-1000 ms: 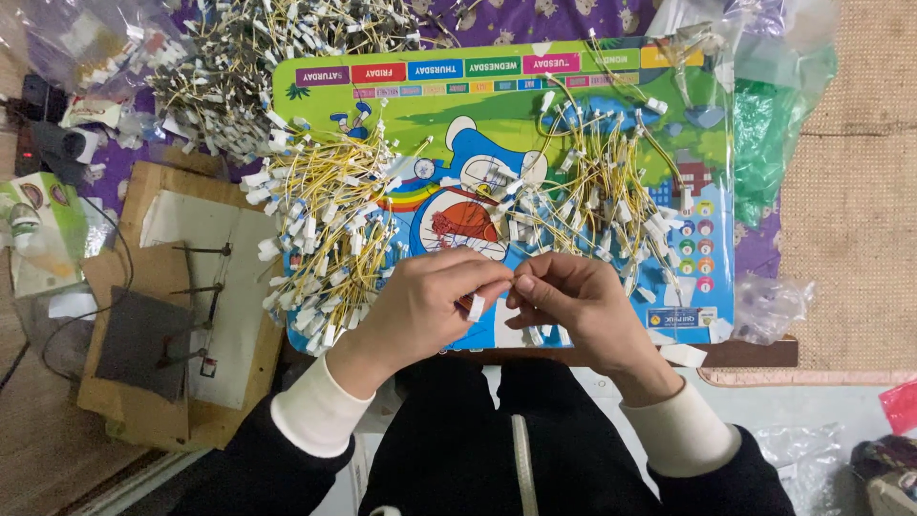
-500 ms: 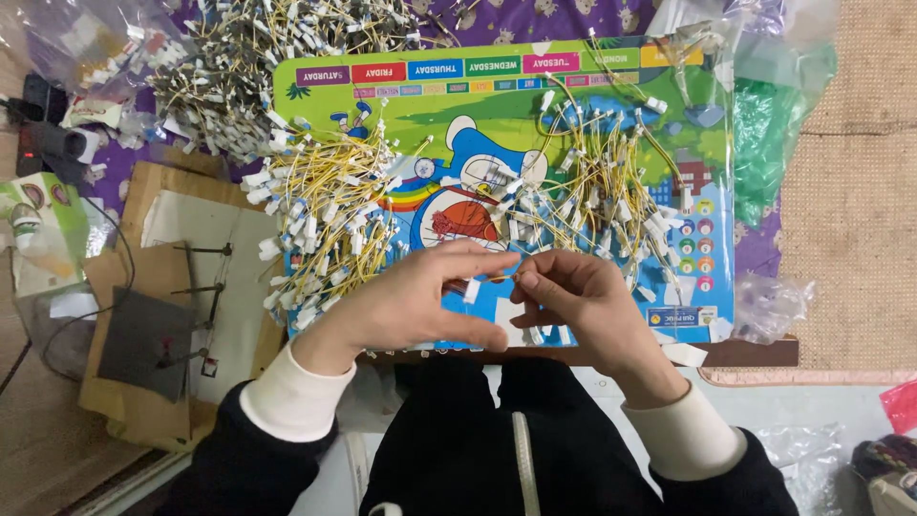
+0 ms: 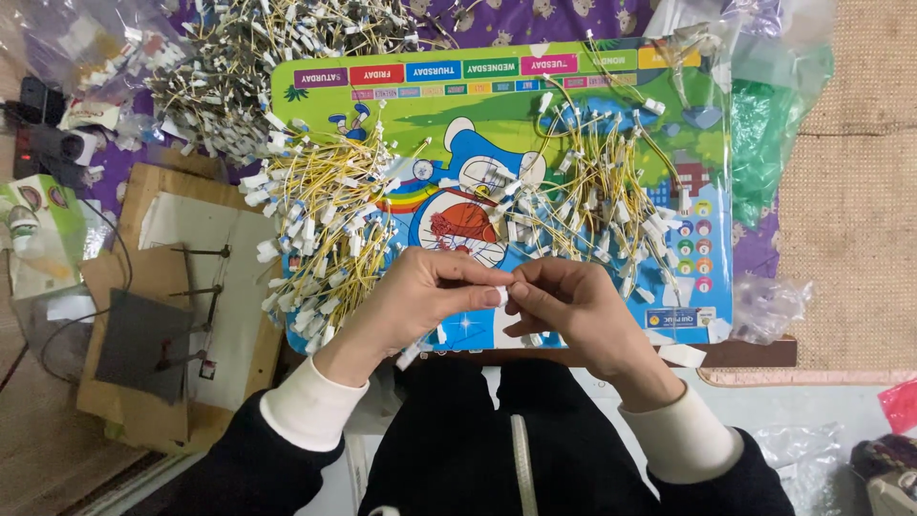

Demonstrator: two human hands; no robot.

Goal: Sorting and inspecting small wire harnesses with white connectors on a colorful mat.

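Left hand [image 3: 420, 296] and right hand [image 3: 564, 301] meet fingertip to fingertip over the mat [image 3: 497, 105], both pinching one small white connector [image 3: 502, 295], wrists angled inward.

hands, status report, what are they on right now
Left hand and right hand pinch one white connector. Wire piles beside. Nothing blocking.

A purple patterned cloth [image 3: 573, 19] is covering the worktop's far side. A tan woven mat [image 3: 850, 201] is lying along the right. At left, a wooden board [image 3: 153, 191] is resting on brown flooring [image 3: 38, 449], with even light falling throughout.
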